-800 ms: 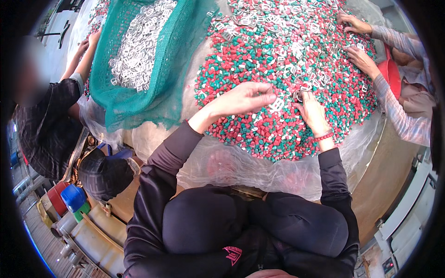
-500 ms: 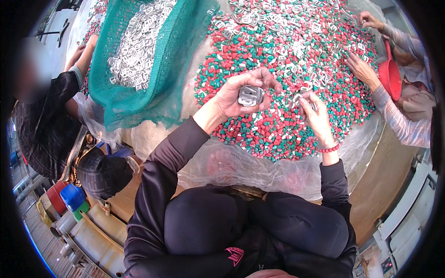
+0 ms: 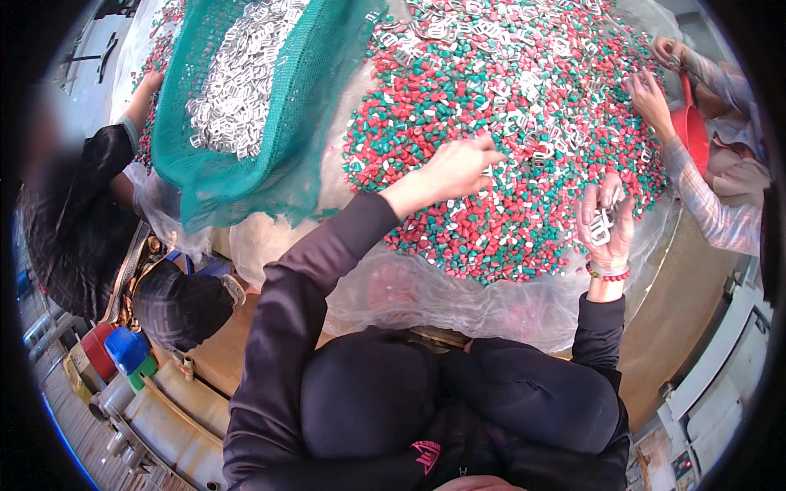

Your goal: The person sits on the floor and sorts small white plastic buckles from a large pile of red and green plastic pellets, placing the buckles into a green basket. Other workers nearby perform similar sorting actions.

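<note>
My left hand (image 3: 461, 169) is stretched palm down over a wide heap of small red, green and white chips (image 3: 458, 214). Its fingers are bent together, and a pale sliver shows under the fingertips, too small to name. To the right, above the heap's near edge, my right hand (image 3: 610, 245) is turned up with its fingers curled around a few metal buckles (image 3: 601, 227). More loose silver buckles (image 3: 540, 151) lie scattered among the chips, mostly toward the middle and far side.
A green mesh net (image 3: 282, 155) at the upper left holds a mass of silver buckles (image 3: 237, 90). Clear plastic sheeting (image 3: 385, 299) lies under the heap. One person's hands (image 3: 651, 98) are at the far right, beside a red pan (image 3: 692, 135); another person (image 3: 78, 221) sits at left.
My left hand has turned palm down and moved right; the buckle stack seen in it no longer shows there. My right hand has moved right and turned up, now with a few buckles in it.
</note>
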`<control>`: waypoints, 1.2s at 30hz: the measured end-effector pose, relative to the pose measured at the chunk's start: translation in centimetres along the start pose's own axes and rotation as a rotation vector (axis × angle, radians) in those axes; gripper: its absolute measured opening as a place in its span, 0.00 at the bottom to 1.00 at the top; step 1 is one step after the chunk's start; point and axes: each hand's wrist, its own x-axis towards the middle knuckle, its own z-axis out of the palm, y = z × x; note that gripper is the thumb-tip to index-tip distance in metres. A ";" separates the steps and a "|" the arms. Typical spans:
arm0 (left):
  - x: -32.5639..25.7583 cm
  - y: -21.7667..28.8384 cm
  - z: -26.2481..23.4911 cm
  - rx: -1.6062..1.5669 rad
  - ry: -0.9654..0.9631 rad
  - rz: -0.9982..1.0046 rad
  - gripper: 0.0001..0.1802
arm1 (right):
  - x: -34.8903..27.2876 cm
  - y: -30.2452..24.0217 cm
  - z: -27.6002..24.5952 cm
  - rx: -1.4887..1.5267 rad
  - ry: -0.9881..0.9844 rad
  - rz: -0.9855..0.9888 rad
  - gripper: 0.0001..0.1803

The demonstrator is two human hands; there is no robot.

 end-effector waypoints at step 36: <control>2.9 -1.8 -2.5 0.115 0.119 -0.041 0.19 | 0.0 1.7 -4.2 0.247 0.091 0.032 0.17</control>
